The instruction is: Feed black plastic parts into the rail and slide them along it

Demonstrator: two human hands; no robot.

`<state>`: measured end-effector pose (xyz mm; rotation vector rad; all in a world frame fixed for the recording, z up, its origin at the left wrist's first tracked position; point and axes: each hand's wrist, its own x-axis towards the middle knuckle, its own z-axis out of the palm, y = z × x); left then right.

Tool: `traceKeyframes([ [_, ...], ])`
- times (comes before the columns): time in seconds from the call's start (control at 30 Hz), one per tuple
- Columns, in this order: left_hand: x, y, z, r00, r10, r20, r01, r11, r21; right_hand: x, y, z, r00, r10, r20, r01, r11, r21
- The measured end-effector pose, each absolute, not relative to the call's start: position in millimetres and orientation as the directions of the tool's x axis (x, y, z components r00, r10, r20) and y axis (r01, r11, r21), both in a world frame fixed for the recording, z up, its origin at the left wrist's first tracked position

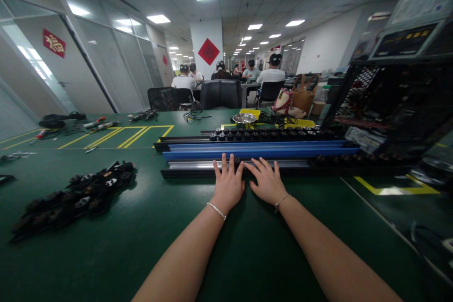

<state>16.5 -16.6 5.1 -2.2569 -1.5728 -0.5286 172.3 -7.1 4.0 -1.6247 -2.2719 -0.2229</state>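
My left hand is spread, its fingertips over the near edge of a long black rail with a silvery channel. My right hand lies just to its right, fingers also apart, reaching over the same rail. Whether the fingertips press on the rail or only rest above it, I cannot tell. Behind it runs a long blue rail, parallel to the black one. Farther back, a row of small black parts sits along another dark rail. Neither hand grips anything.
A heap of black parts lies on the green table at left. An open computer case stands at right. A metal bowl, a yellow tray and hand tools are at the back. People sit beyond a black chair.
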Motion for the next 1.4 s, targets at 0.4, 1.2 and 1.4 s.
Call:
traceKeyframes([
  [0.4, 18.5, -21.7, 7.7, 0.310, 0.841, 0.443, 0.949, -0.304, -0.087, 173.0, -5.0, 2.0, -0.294, 0.885, 0.361, 0.937, 0.342, -0.076],
  [1.2, 11.0, -19.4, 8.9, -0.001, 0.895, 0.447, 0.995, -0.045, 0.092, 174.5, -4.9, 0.9, -0.295, 0.879, 0.375, 0.935, 0.346, -0.074],
  [1.4, 10.4, -17.9, 11.5, -0.028, 0.891, 0.453, 0.997, -0.009, 0.081, 174.2, -5.7, 1.7, -0.294, 0.880, 0.374, 0.932, 0.351, -0.093],
])
